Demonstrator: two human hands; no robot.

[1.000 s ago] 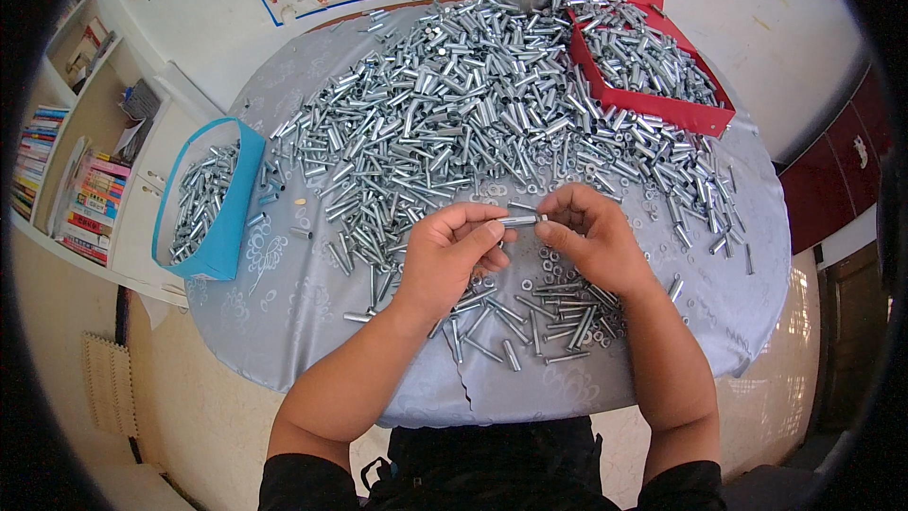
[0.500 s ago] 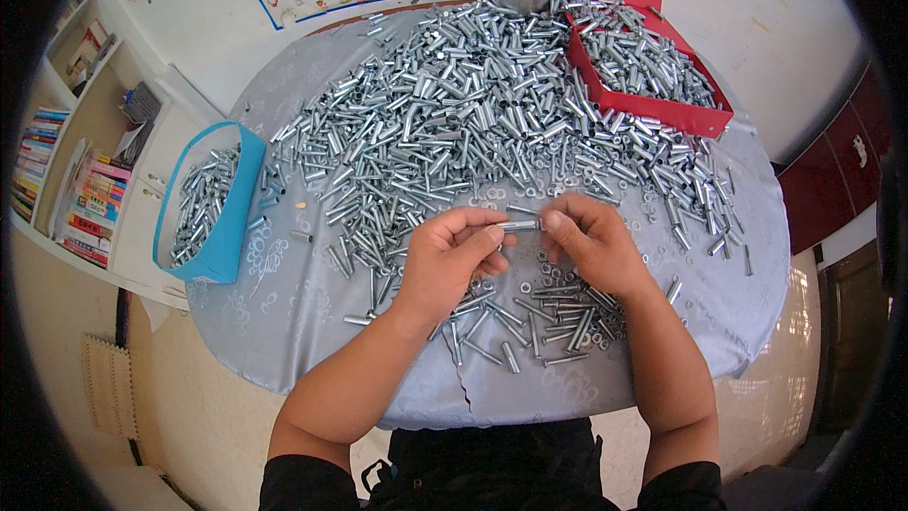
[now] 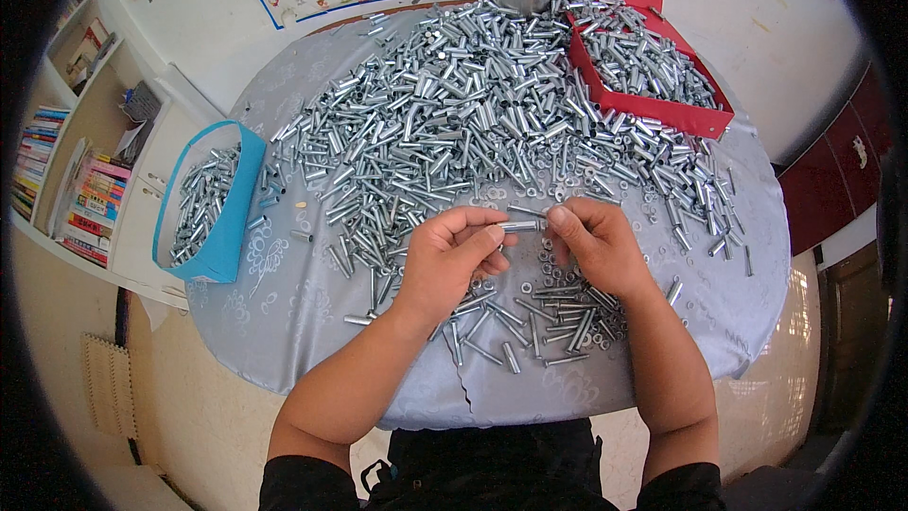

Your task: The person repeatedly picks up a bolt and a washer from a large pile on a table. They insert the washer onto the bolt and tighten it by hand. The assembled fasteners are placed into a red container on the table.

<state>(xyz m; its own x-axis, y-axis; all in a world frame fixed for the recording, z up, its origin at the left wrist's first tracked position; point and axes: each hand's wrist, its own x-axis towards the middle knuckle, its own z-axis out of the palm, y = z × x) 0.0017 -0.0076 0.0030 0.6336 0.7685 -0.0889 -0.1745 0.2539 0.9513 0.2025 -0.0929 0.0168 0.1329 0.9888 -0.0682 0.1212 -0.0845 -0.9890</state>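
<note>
The left hand (image 3: 454, 251) is closed, and it holds a slim metal piece (image 3: 517, 225) between the thumb and the fingers. This piece is lifted above the table, in front of the person, and it lies almost level between the two hands. The right hand (image 3: 596, 241) is at the other end of the piece, with its thumb and forefinger bent close together; the end is partly covered there, so I cannot tell if these fingers grip it or only touch it.

Below the hands, on the grey tablecloth (image 3: 312, 331), there are loose bolts (image 3: 567, 356) and small ring-shaped parts (image 3: 527, 288). Behind them spreads a large heap of metal parts (image 3: 454, 123), many of them tube-like. At the left side stands a blue box (image 3: 241, 218) which contains many similar pieces, and at the far right a red box (image 3: 667, 114) is also well filled.

About the progress, my judgement is that the piece between the hands is not yet finished, because both hands are occupied with it. The quantity that lies loose is very big, much more than the blue box contains, so it seems that most of the handling is left.
</note>
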